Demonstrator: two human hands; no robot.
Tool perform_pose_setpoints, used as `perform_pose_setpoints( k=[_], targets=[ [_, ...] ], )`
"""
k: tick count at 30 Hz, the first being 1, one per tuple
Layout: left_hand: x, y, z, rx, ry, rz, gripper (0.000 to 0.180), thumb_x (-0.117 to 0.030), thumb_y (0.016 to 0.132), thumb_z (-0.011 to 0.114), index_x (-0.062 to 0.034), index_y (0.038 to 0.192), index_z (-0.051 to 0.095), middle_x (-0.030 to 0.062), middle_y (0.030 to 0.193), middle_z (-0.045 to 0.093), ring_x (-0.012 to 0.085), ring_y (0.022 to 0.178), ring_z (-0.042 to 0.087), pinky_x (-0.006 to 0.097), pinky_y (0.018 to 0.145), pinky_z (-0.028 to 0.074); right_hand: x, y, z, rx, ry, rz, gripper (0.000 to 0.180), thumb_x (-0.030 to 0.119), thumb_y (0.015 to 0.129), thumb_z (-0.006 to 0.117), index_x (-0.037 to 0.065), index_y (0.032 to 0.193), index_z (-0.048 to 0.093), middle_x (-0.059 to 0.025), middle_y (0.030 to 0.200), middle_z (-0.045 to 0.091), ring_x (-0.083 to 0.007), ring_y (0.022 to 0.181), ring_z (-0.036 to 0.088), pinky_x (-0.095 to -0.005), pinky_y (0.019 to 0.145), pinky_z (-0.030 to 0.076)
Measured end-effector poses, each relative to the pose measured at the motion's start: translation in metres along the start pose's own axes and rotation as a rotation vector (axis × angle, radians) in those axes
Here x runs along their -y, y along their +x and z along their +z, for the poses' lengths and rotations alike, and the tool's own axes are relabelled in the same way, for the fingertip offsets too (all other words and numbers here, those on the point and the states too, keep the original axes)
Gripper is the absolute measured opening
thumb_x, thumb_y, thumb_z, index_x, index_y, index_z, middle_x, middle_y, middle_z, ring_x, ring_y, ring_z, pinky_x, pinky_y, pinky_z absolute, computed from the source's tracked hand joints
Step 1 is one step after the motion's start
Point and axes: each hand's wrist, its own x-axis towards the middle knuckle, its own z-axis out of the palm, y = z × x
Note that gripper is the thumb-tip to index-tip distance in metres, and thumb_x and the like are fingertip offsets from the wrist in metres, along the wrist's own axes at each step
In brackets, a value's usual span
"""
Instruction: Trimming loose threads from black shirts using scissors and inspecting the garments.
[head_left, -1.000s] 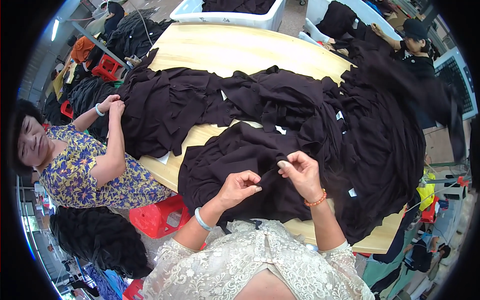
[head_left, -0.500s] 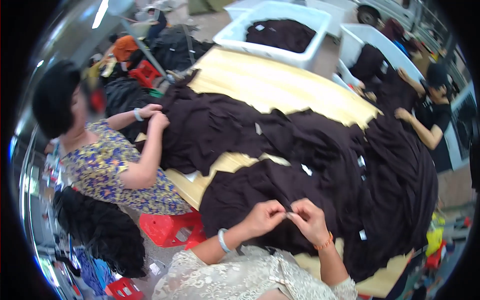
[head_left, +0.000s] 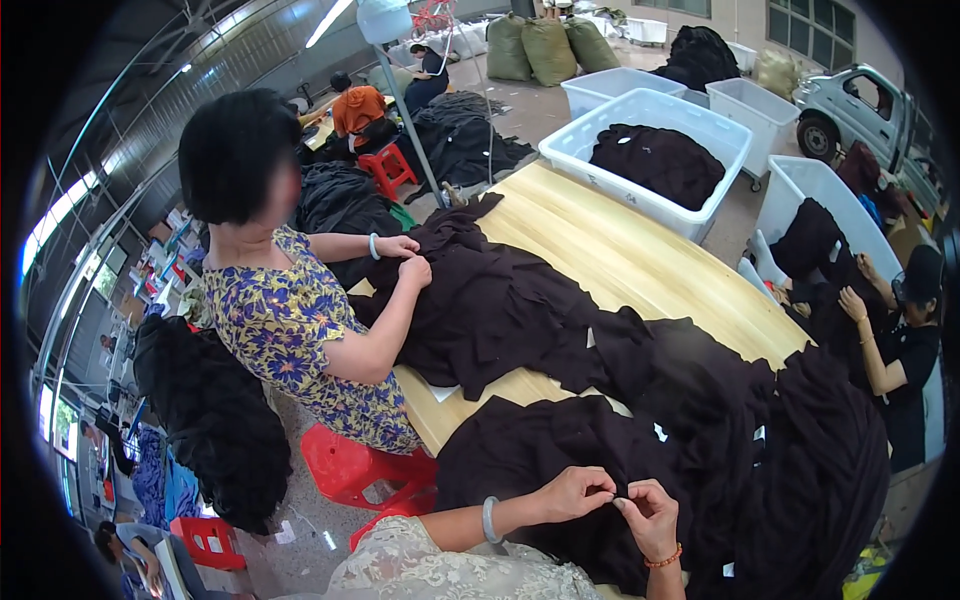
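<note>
1. In the head view, the picture is turning left and up. More of the room is showing, and the person's hands are sitting lower.
2. The left grip (head_left: 572,498) is staying narrow. Its finger and thumb are pressing close, and seem to be pinching a tiny bit of the cloth (head_left: 520,450). The bit is too small for me to be sure.
3. The right grip (head_left: 652,520) is being narrow too, with its tips sitting just beside the left ones. The gap of a second ago is shrinking.
4. That probably means both hands are working on one small spot, doing fine, close work.
5. The cloth is lying on the desk (head_left: 640,285), right under the hands. It is spreading in dark folds near a long heap (head_left: 500,310), with some bare wood showing between them.
6. On the left, a person in a flowered dress (head_left: 285,300) is keeping both hands at the heap's end.
7. On the right, a person in a black cap (head_left: 912,355) is holding more dark cloth beside a white tub (head_left: 855,200). The swinging blur there is settling.
</note>
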Motion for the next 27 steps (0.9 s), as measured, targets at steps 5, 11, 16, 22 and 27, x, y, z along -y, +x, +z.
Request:
perform_pose_setpoints(
  k=[5, 11, 16, 22, 27],
  targets=[
    [0.008, -0.001, 0.004, -0.032, -0.002, 0.032, 0.009, -0.008, 0.086, 0.063, 0.0008, 0.088, 0.061, 0.0033, 0.076, 0.054, 0.0097, 0.063, 0.05, 0.025, 0.058, 0.04, 0.023, 0.007, 0.001, 0.069, -0.409, -0.272, 0.021, -0.005, 0.07, 0.075, -0.001, 0.084, 0.06, -0.0096, 0.083, 0.061, -0.0177, 0.069, 0.061, -0.0254, 0.06, 0.05],
    [-0.007, -0.005, 0.005, -0.321, -0.033, 0.096, 0.018, 0.0, 0.081, 0.066, -0.0023, 0.098, 0.061, 0.0048, 0.097, 0.054, 0.0088, 0.067, 0.05, 0.021, 0.059, 0.042, 0.025, 0.009, 0.003, 0.111, -0.504, -0.412, 0.022, -0.007, 0.07, 0.073, 0.0, 0.086, 0.059, -0.0123, 0.082, 0.062, -0.0248, 0.069, 0.063, -0.0295, 0.059, 0.051],
    [0.005, -0.006, -0.007, 0.041, -0.139, 0.194, 0.028, 0.01, 0.077, 0.059, -0.0006, 0.103, 0.06, 0.0083, 0.104, 0.059, 0.0126, 0.086, 0.058, 0.024, 0.069, 0.047, 0.029, 0.008, 0.009, 0.121, -0.505, -0.484, 0.022, -0.007, 0.07, 0.073, 0.0, 0.086, 0.06, -0.0125, 0.081, 0.063, -0.0258, 0.068, 0.063, -0.0303, 0.059, 0.051],
    [0.014, 0.001, 0.0, -0.089, -0.116, 0.307, 0.021, 0.011, 0.076, 0.06, 0.0009, 0.094, 0.06, 0.0093, 0.095, 0.06, 0.0165, 0.083, 0.059, 0.025, 0.068, 0.047, 0.02, 0.004, 0.01, -0.001, -0.513, -0.345, 0.018, -0.003, 0.075, 0.071, 0.0, 0.09, 0.063, -0.0129, 0.076, 0.061, -0.0267, 0.065, 0.062, -0.0312, 0.056, 0.049],
    [0.012, 0.001, 0.007, -0.082, -0.028, 0.287, 0.021, 0.011, 0.073, 0.062, 0.0008, 0.092, 0.06, 0.0102, 0.092, 0.061, 0.0207, 0.079, 0.061, 0.027, 0.065, 0.048, 0.004, -0.002, 0.001, 0.024, -0.587, -0.438, 0.015, -0.002, 0.075, 0.07, 0.0, 0.087, 0.061, -0.0122, 0.072, 0.058, -0.028, 0.06, 0.058, -0.0341, 0.052, 0.046]
  ],
)
